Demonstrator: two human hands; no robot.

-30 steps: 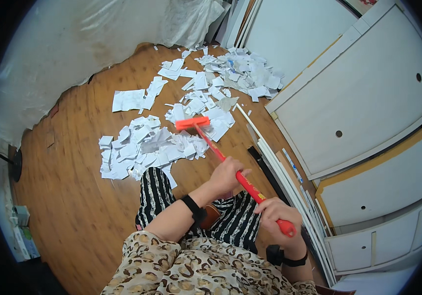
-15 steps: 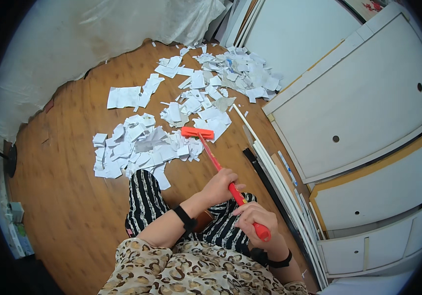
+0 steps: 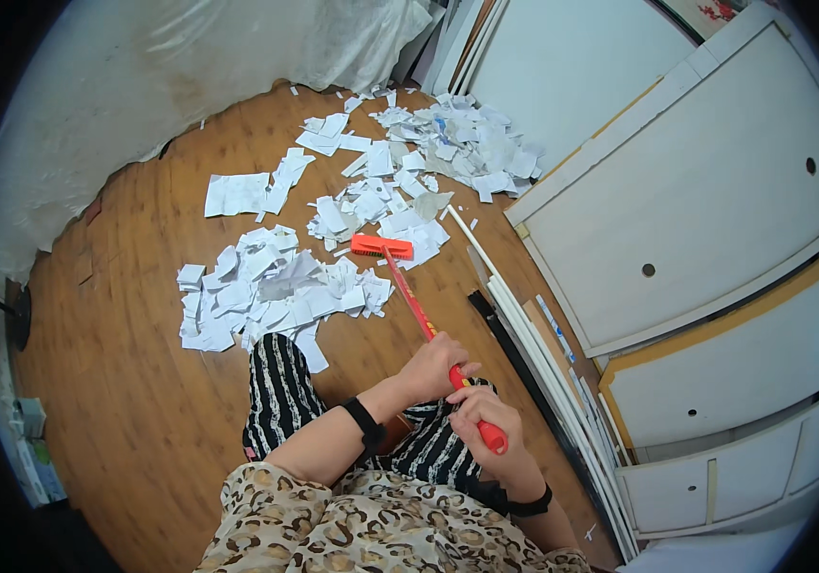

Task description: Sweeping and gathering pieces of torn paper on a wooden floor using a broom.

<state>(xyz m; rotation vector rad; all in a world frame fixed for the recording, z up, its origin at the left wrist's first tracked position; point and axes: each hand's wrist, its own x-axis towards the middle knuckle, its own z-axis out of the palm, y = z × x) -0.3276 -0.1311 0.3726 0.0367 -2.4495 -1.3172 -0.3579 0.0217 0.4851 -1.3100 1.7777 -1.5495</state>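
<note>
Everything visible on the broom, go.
The broom looks plastic: a flat orange-red head with short bristles beneath, and a long red handle, thicker toward its rounded end, slanting down-right in the picture. The left hand grips it partway, the right hand near that end. The head is among paper scraps on the floor; contact is unclear.

Handle (image 3: 415, 309) in left hand (image 3: 433, 368): glossy, smooth, plastic-looking. Brush head (image 3: 371, 244) beyond hand: plastic-looking, bristled underside. Scraps (image 3: 271, 296) beyond hand: matt paper. Floor (image 3: 132, 353) below hand: wood-grained, smooth. Trousers (image 3: 280, 387) beside hand: matt cloth.
</note>
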